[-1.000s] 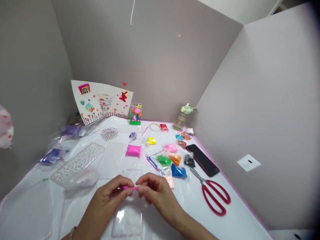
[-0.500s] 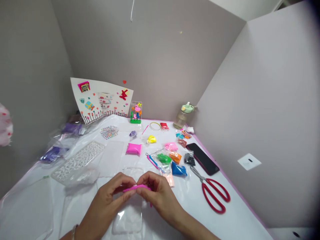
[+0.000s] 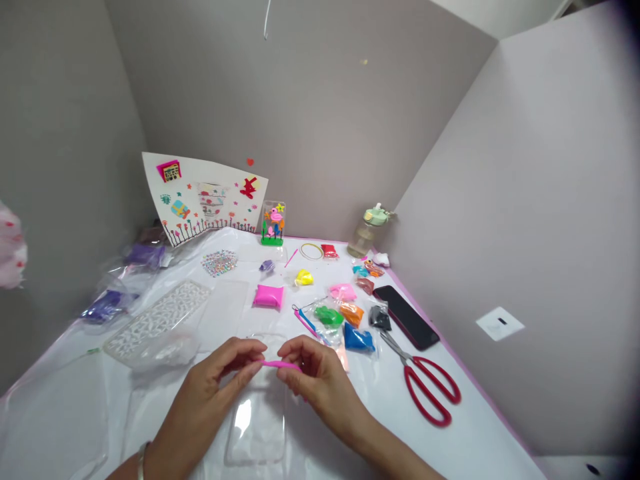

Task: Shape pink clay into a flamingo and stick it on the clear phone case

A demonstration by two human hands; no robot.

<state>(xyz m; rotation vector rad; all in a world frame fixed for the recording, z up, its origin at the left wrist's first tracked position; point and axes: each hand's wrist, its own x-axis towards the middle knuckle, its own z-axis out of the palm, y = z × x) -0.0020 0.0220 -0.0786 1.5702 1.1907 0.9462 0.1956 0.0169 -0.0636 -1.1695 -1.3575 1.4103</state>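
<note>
Between my two hands runs a thin strip of bright pink clay. My left hand pinches its left end between thumb and fingers. The fingers of my right hand close on its other end. Just below lies a clear phone case, flat on the white-covered table and partly hidden by my hands. Beyond them sits a pink clay packet. To the right of my right hand are several small bags, among them blue clay, green clay and orange clay.
Red-handled scissors and a black phone lie at the right. A white perforated tray and clear plastic wrapping are on the left. A decorated phone case and a bottle stand at the back.
My hands have moved apart, and more of the pink strip shows between them, thinner than before. More of the clear case below is visible.
</note>
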